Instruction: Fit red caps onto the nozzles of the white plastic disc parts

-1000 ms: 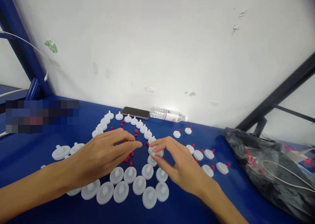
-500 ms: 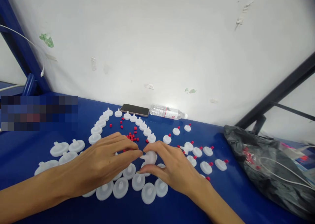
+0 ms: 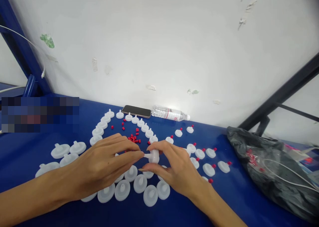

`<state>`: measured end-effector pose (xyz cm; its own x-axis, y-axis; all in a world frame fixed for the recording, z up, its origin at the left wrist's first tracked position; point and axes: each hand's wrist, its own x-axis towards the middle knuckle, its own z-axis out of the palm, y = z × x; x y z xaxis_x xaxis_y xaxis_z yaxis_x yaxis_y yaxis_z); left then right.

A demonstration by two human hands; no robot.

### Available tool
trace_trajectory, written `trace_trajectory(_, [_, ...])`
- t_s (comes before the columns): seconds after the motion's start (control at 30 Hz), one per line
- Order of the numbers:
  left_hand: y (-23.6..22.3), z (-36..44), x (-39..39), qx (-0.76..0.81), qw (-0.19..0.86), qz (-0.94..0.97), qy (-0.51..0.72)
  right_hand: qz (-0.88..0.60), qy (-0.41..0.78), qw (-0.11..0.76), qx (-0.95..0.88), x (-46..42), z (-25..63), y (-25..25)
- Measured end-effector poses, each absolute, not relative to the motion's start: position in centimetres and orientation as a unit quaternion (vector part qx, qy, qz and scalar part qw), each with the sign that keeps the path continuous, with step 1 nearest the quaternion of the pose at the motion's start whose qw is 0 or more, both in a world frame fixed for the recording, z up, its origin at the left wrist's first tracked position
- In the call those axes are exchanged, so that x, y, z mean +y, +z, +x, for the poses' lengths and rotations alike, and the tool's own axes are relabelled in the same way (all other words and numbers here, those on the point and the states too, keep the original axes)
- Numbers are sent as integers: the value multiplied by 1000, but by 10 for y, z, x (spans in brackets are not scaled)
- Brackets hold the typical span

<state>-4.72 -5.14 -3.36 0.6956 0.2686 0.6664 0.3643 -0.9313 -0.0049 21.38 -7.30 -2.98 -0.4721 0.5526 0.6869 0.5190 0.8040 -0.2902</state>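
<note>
My right hand [image 3: 171, 169] pinches a white plastic disc [image 3: 154, 156] with a short stem, held just above the blue table [image 3: 224, 193], stem pointing left. My left hand [image 3: 106, 162] meets it with thumb and forefinger pinched at the stem's tip; whatever they hold is too small to make out. Several white stemmed discs [image 3: 139, 183] lie in rows under and in front of both hands. A heap of small red caps [image 3: 133, 138] lies just beyond my fingers. More white discs with red caps fitted [image 3: 209, 169] sit to the right.
A phone [image 3: 136, 111] and a lying water bottle [image 3: 169, 114] rest against the white wall at the back. A black plastic bag [image 3: 271, 173] with a white cable across it fills the right side. More white discs [image 3: 61, 150] lie at the left.
My right hand lifted a white disc off the table and turned its stem to the left. My left fingers closed in on the stem's tip. The camera shifted slightly.
</note>
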Motion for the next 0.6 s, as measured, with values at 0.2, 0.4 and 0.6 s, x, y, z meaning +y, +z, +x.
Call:
trace_trajectory(0.2, [-33, -45, -52, -158, 55, -921, -352, -287, 30, 422, -860, -72, 211, -32])
trace_trajectory(0.4, [-30, -44, -52, -171, 56, -912, -368, -273, 52, 422, -863, -73, 212, -31])
trace_trajectory(0.6, [-28, -42, -47, -200, 105, -891, -393, -279, 48, 428, -858, -74, 214, -32])
